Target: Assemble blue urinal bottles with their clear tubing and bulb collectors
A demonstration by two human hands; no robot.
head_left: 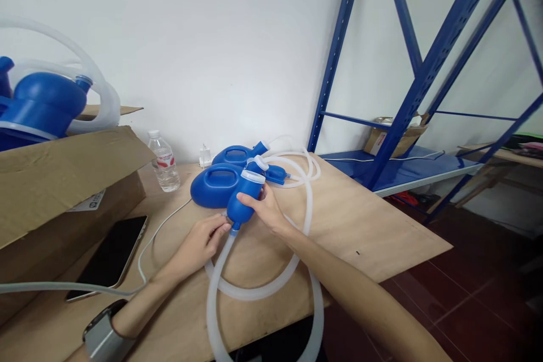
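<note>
My right hand (pixel 268 208) is wrapped round a blue plastic funnel cup (pixel 242 203) with a white rim, tilted over the table. A translucent hose (pixel 215 294) runs from the cup's narrow lower end and loops across the tabletop and past its front edge. My left hand (pixel 211 236) is closed in a pinch beside that lower end; what its fingers hold, if anything, is mostly hidden. Just behind the cup lies a blue bottle with a handle (pixel 207 188), its white-capped neck partly covered by the cup. A second blue bottle (pixel 227 155) lies farther back near more coiled hose (pixel 309 181).
At left, a cardboard box (pixel 106 150) holds more blue containers (pixel 51 102) and hose. A tablet (pixel 112 251), a white cable (pixel 146 260) and a water bottle (pixel 164 164) sit nearby. Blue metal shelving (pixel 418 96) stands right of the wooden table (pixel 373 232).
</note>
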